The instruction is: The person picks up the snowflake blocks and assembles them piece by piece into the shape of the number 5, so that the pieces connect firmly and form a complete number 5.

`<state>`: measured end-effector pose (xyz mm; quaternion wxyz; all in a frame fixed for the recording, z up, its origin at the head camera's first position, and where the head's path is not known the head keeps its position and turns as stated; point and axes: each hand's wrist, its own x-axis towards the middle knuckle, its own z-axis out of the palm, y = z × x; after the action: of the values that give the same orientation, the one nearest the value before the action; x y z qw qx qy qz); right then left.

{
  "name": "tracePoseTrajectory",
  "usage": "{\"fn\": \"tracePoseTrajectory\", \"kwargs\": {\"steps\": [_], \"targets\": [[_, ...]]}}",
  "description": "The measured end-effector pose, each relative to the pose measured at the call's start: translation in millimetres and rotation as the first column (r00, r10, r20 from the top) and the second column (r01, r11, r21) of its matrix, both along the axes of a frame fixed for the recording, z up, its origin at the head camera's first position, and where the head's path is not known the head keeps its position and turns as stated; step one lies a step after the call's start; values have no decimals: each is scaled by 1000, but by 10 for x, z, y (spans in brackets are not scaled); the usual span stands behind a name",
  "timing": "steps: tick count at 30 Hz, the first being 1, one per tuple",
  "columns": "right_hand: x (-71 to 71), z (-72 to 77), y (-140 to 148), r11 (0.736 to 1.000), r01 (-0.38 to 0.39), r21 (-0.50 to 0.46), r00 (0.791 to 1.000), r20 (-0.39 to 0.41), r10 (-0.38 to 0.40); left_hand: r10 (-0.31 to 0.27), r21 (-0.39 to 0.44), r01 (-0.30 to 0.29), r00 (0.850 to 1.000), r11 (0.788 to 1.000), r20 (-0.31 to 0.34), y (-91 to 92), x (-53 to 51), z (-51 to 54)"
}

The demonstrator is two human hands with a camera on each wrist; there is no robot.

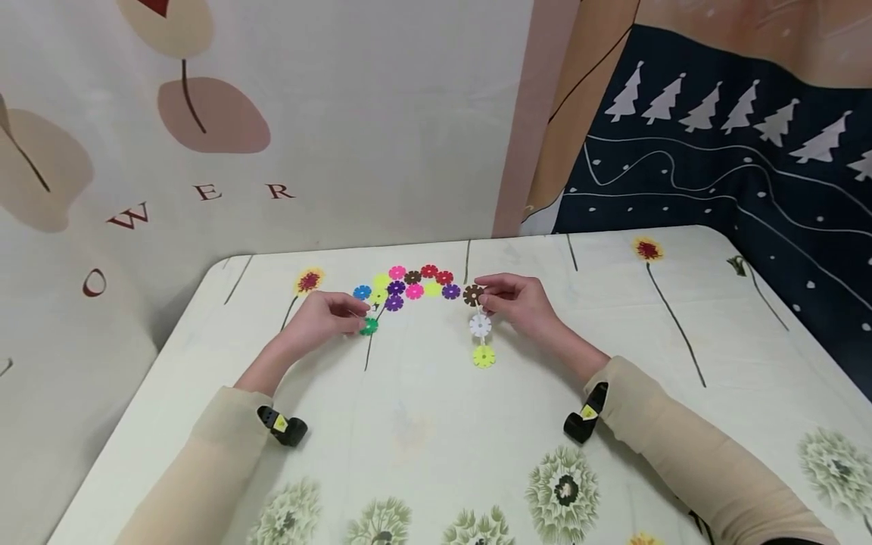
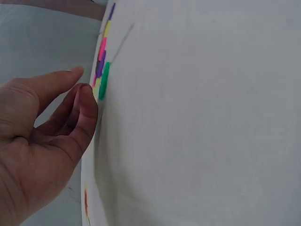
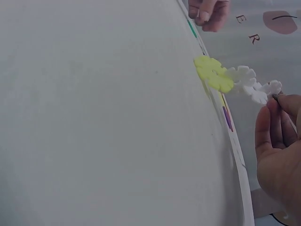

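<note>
The right hand (image 1: pixel 521 306) (image 3: pixel 282 146) pinches the top of a short chain of notched discs. A brown disc (image 1: pixel 473 295) is at the fingertips, with a white disc (image 1: pixel 480 326) and a yellow disc (image 1: pixel 484 356) (image 3: pixel 214 74) below it. In the right wrist view, white pieces (image 3: pixel 242 77) join the yellow disc to the fingers, and the chain is held above the tabletop. The left hand (image 1: pixel 323 322) (image 2: pixel 51 127) has its fingers loosely bent beside a green disc (image 1: pixel 369 326) (image 2: pixel 104 81), with nothing visible between them.
Beyond the hands, loose discs in blue, pink, purple (image 1: pixel 395 303), red (image 1: pixel 429 271) and other colours lie in a group on the flower-printed cloth (image 1: pixel 422 409). Printed hangings (image 1: pixel 381 136) rise behind the table's far edge.
</note>
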<state>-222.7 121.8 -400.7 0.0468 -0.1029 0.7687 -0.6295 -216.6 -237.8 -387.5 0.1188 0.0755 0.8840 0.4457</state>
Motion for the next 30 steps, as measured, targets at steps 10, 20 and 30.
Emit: {"fn": "tracePoseTrajectory", "kwargs": {"steps": [10,20,30], "targets": [[6,25,30,999,-41,3,999,-33,41,-69,-137,59,995,989,-71,-4,-7,-67],[-8,10,46,999,-36,-21,999,-32,35,-108,-143,98,992,985,-65,10,-11,-67],[-1,-6,47,999,-15,-32,999,-36,14,-96,-102,87,992,991,-86,61,-1,-75]]}}
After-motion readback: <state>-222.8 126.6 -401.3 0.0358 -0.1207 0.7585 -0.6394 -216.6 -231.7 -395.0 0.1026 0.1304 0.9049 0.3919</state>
